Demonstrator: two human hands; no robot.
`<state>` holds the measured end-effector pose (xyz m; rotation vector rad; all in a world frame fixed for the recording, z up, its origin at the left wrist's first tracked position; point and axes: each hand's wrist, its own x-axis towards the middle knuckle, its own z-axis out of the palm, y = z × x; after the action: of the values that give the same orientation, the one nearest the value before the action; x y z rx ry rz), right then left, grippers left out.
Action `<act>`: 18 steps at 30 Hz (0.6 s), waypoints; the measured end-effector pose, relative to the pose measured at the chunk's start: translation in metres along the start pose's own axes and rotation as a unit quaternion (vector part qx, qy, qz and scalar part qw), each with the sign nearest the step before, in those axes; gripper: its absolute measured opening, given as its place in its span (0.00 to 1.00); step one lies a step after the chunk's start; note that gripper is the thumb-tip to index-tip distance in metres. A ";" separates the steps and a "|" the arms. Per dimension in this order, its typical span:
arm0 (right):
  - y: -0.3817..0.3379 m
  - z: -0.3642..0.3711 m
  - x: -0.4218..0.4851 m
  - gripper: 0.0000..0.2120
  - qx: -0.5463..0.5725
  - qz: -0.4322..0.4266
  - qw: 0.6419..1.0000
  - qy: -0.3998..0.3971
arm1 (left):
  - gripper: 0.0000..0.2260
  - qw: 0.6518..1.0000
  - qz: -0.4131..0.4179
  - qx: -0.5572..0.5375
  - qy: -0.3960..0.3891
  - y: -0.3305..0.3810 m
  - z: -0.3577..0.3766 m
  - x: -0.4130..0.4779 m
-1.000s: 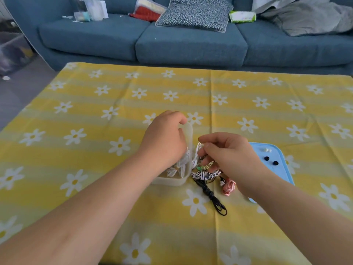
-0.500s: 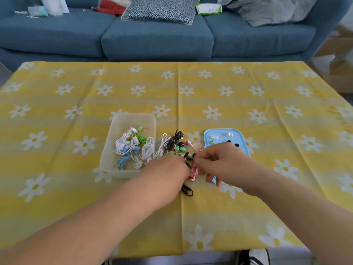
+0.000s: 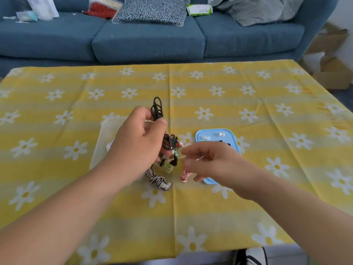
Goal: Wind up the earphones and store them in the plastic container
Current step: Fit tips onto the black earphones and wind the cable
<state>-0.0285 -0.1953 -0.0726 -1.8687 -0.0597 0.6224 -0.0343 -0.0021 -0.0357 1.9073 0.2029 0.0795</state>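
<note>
My left hand (image 3: 139, 138) pinches a wound black earphone bundle (image 3: 157, 109) between thumb and fingers and holds it raised above the table. The clear plastic container (image 3: 104, 138) lies behind that hand, mostly hidden, with white cable showing at its edge. My right hand (image 3: 210, 161) hovers with loosely curled fingers over a pink-and-white earphone cable (image 3: 185, 174), and I cannot tell whether it touches the cable. A black-and-white striped bundle (image 3: 157, 179) and a tangle of black and green earphones (image 3: 171, 150) lie between my hands.
The container's blue lid (image 3: 229, 136) lies to the right with small ear tips on it. A yellow daisy tablecloth (image 3: 210, 207) covers the table. A blue sofa (image 3: 149, 39) with cushions stands behind. Cardboard boxes (image 3: 332, 73) sit at the far right.
My left hand has lifted the black bundle off the pile and raised it. My right hand has let go of the pile and drawn slightly right. The camera view has shifted.
</note>
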 end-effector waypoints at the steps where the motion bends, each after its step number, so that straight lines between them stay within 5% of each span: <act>1: -0.002 0.001 0.000 0.16 0.024 -0.003 1.000 -0.006 | 0.05 0.995 -0.044 -0.084 -0.011 0.002 0.001 0.000; 4: -0.008 0.004 0.001 0.24 0.102 -0.039 0.993 -0.048 | 0.02 0.949 -0.130 -0.276 -0.073 0.009 -0.003 -0.002; 10: -0.018 0.005 0.001 0.09 0.273 -0.046 0.954 -0.119 | 0.13 0.902 -0.152 -0.361 -0.179 0.010 -0.016 -0.003; 15: -0.019 -0.001 0.005 0.15 0.381 -0.021 0.920 -0.090 | 0.11 0.898 -0.169 -0.378 -0.150 0.007 -0.017 0.001; 18: -0.016 -0.003 0.008 0.16 0.411 -0.003 0.911 -0.044 | 0.10 0.934 -0.153 -0.297 -0.129 0.000 -0.015 0.003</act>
<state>-0.0162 -0.1887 -0.0608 -1.0209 0.1241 0.6010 -0.0336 0.0125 -0.0302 1.2489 0.2603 -0.2901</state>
